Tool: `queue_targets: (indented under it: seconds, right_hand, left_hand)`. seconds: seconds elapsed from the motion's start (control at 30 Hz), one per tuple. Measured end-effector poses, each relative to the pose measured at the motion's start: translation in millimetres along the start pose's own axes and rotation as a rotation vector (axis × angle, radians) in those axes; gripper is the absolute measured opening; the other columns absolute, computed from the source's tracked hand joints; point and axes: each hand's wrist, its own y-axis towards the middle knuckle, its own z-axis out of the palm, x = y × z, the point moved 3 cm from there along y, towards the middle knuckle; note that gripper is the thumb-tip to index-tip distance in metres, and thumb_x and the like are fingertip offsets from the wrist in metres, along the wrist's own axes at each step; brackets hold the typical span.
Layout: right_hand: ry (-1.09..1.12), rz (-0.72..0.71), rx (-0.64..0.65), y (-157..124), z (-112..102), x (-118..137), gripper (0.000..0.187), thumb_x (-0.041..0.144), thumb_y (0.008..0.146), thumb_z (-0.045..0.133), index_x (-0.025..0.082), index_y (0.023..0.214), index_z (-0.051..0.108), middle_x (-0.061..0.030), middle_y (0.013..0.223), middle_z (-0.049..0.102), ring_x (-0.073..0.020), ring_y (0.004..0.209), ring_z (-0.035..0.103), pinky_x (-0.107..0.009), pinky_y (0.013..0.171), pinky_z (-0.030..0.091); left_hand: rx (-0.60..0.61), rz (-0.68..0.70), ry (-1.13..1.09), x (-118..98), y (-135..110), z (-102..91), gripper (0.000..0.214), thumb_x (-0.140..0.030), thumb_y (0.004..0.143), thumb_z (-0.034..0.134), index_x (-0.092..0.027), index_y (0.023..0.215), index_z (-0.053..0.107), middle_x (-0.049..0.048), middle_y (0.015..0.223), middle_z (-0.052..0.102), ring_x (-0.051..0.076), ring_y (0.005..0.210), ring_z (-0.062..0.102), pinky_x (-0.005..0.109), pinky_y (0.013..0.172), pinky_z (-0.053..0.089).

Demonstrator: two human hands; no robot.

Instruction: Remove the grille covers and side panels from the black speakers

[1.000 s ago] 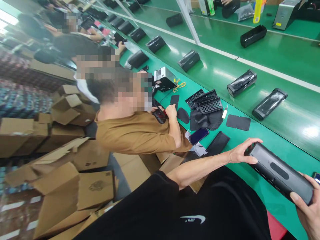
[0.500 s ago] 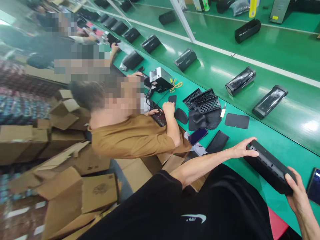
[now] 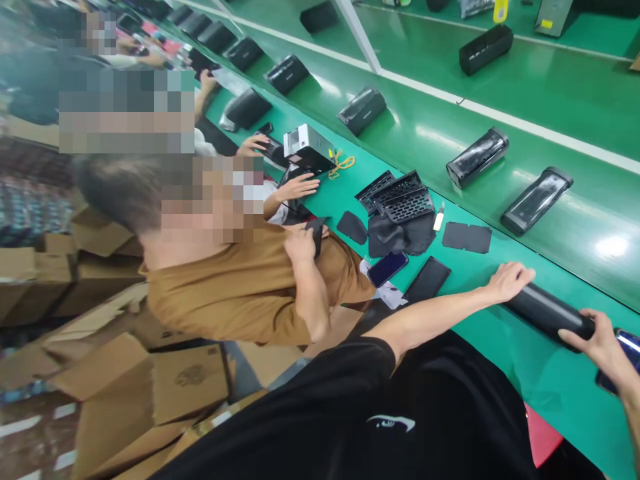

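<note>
A black portable speaker [image 3: 550, 315] lies along the green table at the right, its smooth rounded side facing up. My left hand [image 3: 509, 283] is closed over its far-left end, fingers curled. Around the opposite end, the thumb and fingers of my right hand [image 3: 597, 338] grip it. Just beyond my right hand is a dark phone [image 3: 629, 353], partly covered by the wrist. To the left of my left hand lie a flat black panel [image 3: 427, 279] and a thin black sheet [image 3: 467, 237].
A co-worker in a brown shirt [image 3: 225, 287] sits at my left. Perforated black grilles [image 3: 400, 197], a small bottle [image 3: 439, 218] and another phone [image 3: 387, 268] lie between us. Wrapped speakers [image 3: 537, 200] line the green conveyor [image 3: 565, 133]. Open cartons [image 3: 115, 393] stand behind.
The speaker has been turned over from its slotted side to its smooth side, and my hands have shifted with it. The co-worker has leaned back, holding a black piece nearer the body.
</note>
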Motion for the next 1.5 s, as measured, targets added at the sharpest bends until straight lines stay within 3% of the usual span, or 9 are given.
queue_targets:
  seconds: [0.23,0.33,0.53,0.63,0.77,0.87,1.13,1.27,1.5]
  right_hand:
    - [-0.235,0.224,0.038,53,16,11,0.071,0.076,0.091,0.038,0.016,0.108,0.073,-0.0266,0.112,0.068,-0.0495,0.115,0.059,-0.071,0.104,0.038]
    - [-0.243,0.101,0.001,-28,54,12,0.063,0.062,0.097,0.041,0.015,0.131,0.068,-0.0241,0.134,0.062,-0.0466,0.13,0.053,-0.066,0.111,0.037]
    - [-0.299,-0.389,-0.392,-220,116,29,0.082,0.031,0.099,0.058,0.021,0.17,0.018,-0.0257,0.167,0.019,-0.0504,0.148,0.03,-0.067,0.104,0.045]
    - [-0.318,-0.347,-0.364,-182,97,31,0.076,0.038,0.102,0.056,0.014,0.167,0.025,-0.0312,0.163,0.026,-0.0524,0.145,0.035,-0.07,0.104,0.043]
    - [-0.404,-0.33,-0.254,-45,41,38,0.048,0.039,0.107,0.04,0.014,0.144,0.059,-0.0244,0.135,0.061,-0.0435,0.132,0.052,-0.067,0.107,0.039]
    - [-0.455,-0.214,-0.498,-15,22,44,0.046,0.043,0.105,0.045,0.014,0.132,0.068,-0.0239,0.137,0.06,-0.0469,0.135,0.046,-0.068,0.105,0.039]
    - [-0.521,-0.528,-0.321,-192,99,35,0.086,0.039,0.098,0.06,0.014,0.169,0.017,-0.0297,0.153,0.043,-0.0521,0.14,0.039,-0.071,0.106,0.041]
    - [-0.36,-0.432,-0.144,-84,53,15,0.084,0.068,0.093,0.055,0.015,0.156,0.044,-0.023,0.148,0.052,-0.0459,0.139,0.044,-0.065,0.112,0.038]
    - [-0.244,-0.143,-0.087,80,-15,15,0.071,0.074,0.094,0.028,0.019,0.109,0.07,-0.016,0.103,0.07,-0.0341,0.099,0.066,-0.052,0.097,0.05]
  left_hand:
    - [-0.135,0.06,0.112,-1,6,24.6,0.047,-0.032,0.107,0.029,-0.018,0.132,0.066,0.0121,0.138,0.069,0.026,0.129,0.061,0.047,0.115,0.046]
    - [-0.111,0.332,0.129,31,-54,34.5,0.046,-0.03,0.103,0.035,-0.017,0.135,0.066,0.0129,0.148,0.063,0.025,0.144,0.052,0.047,0.125,0.038]
    - [0.406,0.746,0.24,110,-195,57.8,0.038,-0.027,0.099,0.046,-0.043,0.12,0.073,-0.0059,0.129,0.076,0.017,0.118,0.071,0.046,0.133,0.023]
    - [0.384,0.722,0.253,100,-166,53.7,0.036,-0.028,0.099,0.047,-0.043,0.119,0.073,-0.0044,0.138,0.071,0.019,0.133,0.063,0.052,0.134,0.019]
    - [0.056,0.573,0.199,45,-56,34.5,0.041,-0.037,0.102,0.042,-0.025,0.132,0.068,0.0103,0.152,0.06,0.024,0.153,0.042,0.053,0.134,0.018]
    - [-0.019,0.482,0.143,30,-27,26.2,0.051,-0.036,0.106,0.029,-0.02,0.145,0.059,0.0137,0.151,0.059,0.025,0.149,0.047,0.055,0.133,0.02]
    - [0.483,0.764,0.081,87,-180,38.1,0.054,-0.026,0.091,0.042,-0.05,0.132,0.068,-0.0069,0.131,0.075,0.016,0.133,0.064,0.04,0.131,0.029]
    - [0.263,0.624,0.12,47,-131,21.7,0.05,-0.028,0.094,0.047,-0.039,0.139,0.065,0.0005,0.153,0.061,0.024,0.153,0.044,0.054,0.135,0.008]
    - [-0.069,0.281,-0.108,-2,-10,-12.6,0.054,-0.042,0.106,0.041,-0.02,0.155,0.047,0.0142,0.162,0.049,0.025,0.154,0.04,0.048,0.13,0.032]
